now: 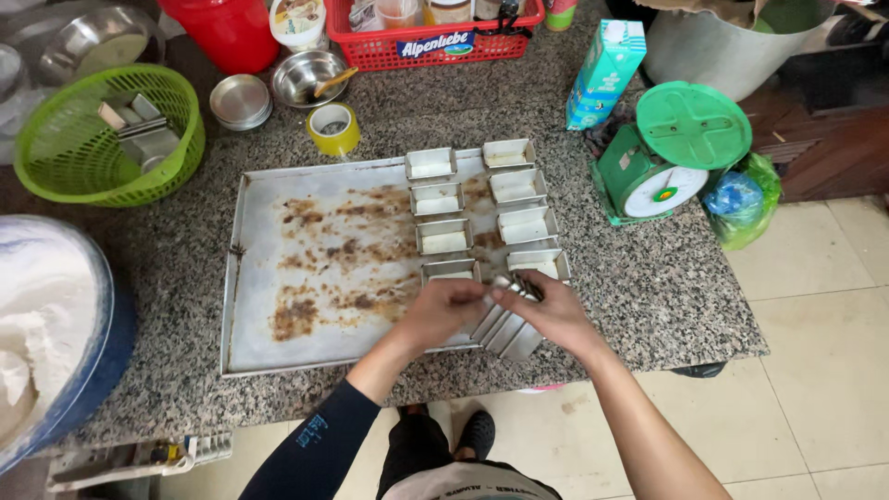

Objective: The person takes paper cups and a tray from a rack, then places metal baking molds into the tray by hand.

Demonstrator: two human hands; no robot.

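Granite counter (648,287); baking tray (278,278); scale (662,153)

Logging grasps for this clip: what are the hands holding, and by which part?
Both hands hold a nested stack of small metal loaf tins over the baking tray. Right hand grips its upper end; left hand fingers pinch the top tin's rim.

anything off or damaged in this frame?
The tray is heavily stained: brown burnt-looking patches across its middle, beside the two columns of small tins. No spill shows. Both hands, left hand and right hand, hold a nested stack of tins at the tray's front edge.
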